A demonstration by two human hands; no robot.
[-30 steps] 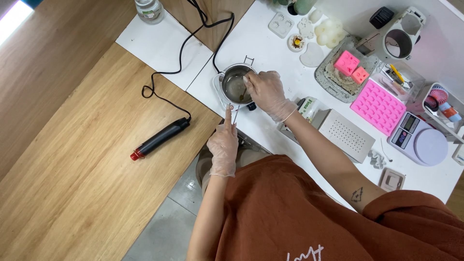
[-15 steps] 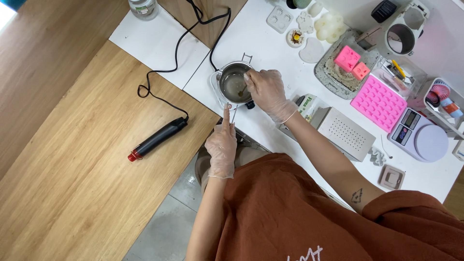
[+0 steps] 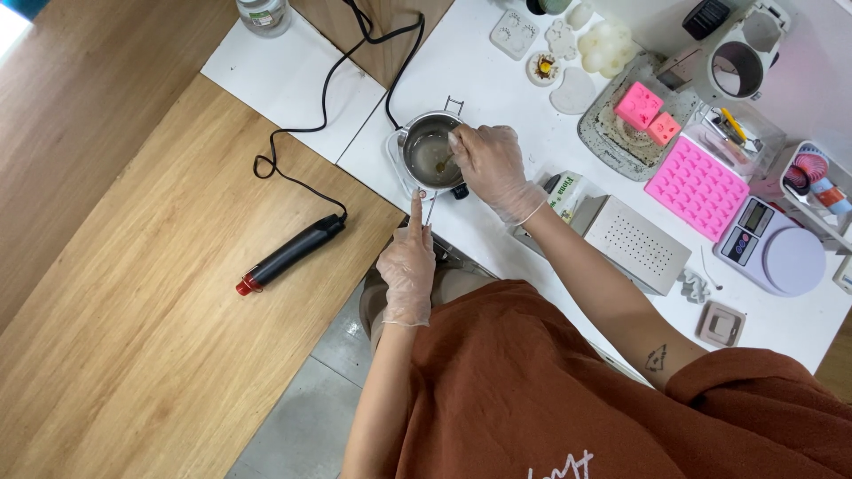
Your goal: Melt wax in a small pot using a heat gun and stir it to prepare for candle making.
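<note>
A small steel melting pot [image 3: 419, 142] with clear liquid stands on a white heater base on the white table [image 3: 497, 80]. My right hand [image 3: 491, 167], in a clear glove, is over the pot's right rim and holds a thin stirring stick [image 3: 443, 165] dipped in the liquid. My left hand [image 3: 409, 263], also gloved, points its index finger at the front of the heater base beside the pot's wire handle; its other fingers are curled and it holds nothing.
A black heat gun [image 3: 288, 255] with a red tip lies on the wooden table, its cable looping up to the wall. Pink silicone moulds [image 3: 696, 187], a scale [image 3: 773, 251], a white perforated box [image 3: 635, 243] and white cast pieces [image 3: 603, 49] crowd the right.
The stick in my right hand has shifted a little inside the pot. The view has drifted slightly. My left hand has stayed with its finger at the base.
</note>
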